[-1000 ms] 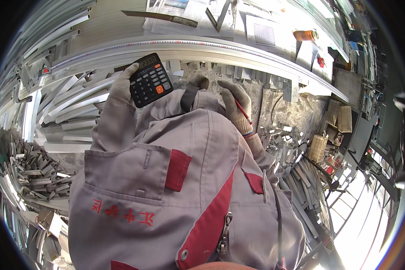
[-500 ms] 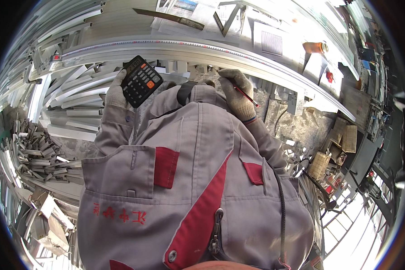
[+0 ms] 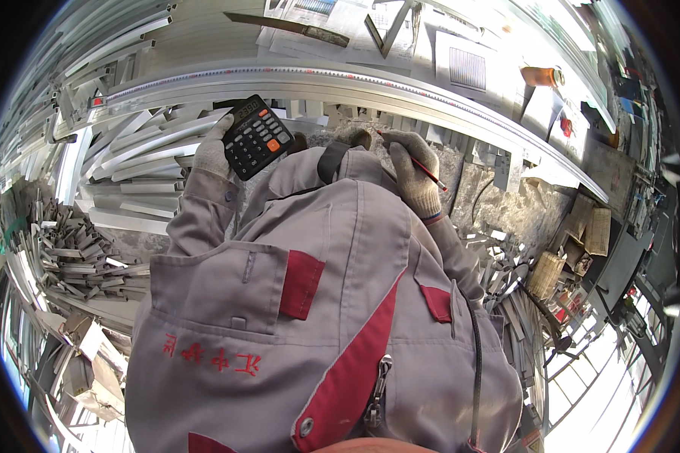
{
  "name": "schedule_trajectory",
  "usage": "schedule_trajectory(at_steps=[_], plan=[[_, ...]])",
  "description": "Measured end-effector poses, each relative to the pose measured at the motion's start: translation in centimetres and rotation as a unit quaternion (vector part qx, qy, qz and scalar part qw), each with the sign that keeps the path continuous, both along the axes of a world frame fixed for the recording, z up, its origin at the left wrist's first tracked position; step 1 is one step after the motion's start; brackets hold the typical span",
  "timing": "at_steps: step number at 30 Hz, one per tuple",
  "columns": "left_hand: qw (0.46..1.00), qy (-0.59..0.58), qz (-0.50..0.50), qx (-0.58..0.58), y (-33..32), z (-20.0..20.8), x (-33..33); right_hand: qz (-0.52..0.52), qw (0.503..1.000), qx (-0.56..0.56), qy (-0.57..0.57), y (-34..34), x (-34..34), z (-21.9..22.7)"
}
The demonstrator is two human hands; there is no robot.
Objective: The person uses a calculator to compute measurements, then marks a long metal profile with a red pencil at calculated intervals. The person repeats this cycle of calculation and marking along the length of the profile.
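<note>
A black calculator (image 3: pixel 258 138) with grey keys and a few orange ones is gripped along its left side by my left hand (image 3: pixel 214 149), in a pale knit glove. Its screen end tilts away to the upper right. My right hand (image 3: pixel 415 172), gloved the same way, is closed around a thin red pencil (image 3: pixel 429 174) that slants across the fingers. Both hands are on the near side of a long metal profile (image 3: pixel 340 84), apart from it. A measuring tape (image 3: pixel 289 71) lies stretched along that profile.
Beyond the profile, a knife-like blade with a handle (image 3: pixel 310 31), an angled metal piece (image 3: pixel 386 32), printed papers (image 3: pixel 461 62) and an orange can-shaped thing (image 3: pixel 542 77) lie on the bench. Metal profiles (image 3: pixel 147 147) are stacked at left, with offcuts (image 3: pixel 83 257) heaped below. Wicker-like baskets (image 3: pixel 546 275) stand at right.
The whole view has shifted slightly, so both hands and the bench appear a little farther right. The right hand has turned slightly, showing more of the pencil's tip; both grips hold.
</note>
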State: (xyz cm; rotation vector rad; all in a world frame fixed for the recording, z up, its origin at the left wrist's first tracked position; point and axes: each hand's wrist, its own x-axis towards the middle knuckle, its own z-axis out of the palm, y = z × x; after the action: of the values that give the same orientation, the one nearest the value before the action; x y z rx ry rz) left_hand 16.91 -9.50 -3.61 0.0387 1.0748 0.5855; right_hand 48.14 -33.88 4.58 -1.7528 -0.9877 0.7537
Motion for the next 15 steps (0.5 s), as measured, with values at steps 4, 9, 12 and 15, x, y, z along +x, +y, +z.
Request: schedule_trajectory(at_steps=[4, 9, 12, 15], plan=[[0.999, -0.007, -0.033, -0.011, 0.9, -1.7, 1.0, -0.025, 1.0, -0.007, 0.009, -0.8, -0.4, -0.1], [0.998, -0.006, -0.058, -0.014, 1.8, -3.2, 1.6, -0.056, 0.998, -0.009, 0.024, -1.4, -1.3, -0.3], [0.997, 0.015, -0.072, -0.012, 2.4, -3.4, 1.7, -0.085, 0.996, -0.007, 0.012, -1.3, -2.1, -0.5], [0.997, 0.019, -0.073, -0.023, 2.7, -3.2, 1.6, -0.097, 0.995, 0.002, 0.004, -1.0, -2.8, -0.4]])
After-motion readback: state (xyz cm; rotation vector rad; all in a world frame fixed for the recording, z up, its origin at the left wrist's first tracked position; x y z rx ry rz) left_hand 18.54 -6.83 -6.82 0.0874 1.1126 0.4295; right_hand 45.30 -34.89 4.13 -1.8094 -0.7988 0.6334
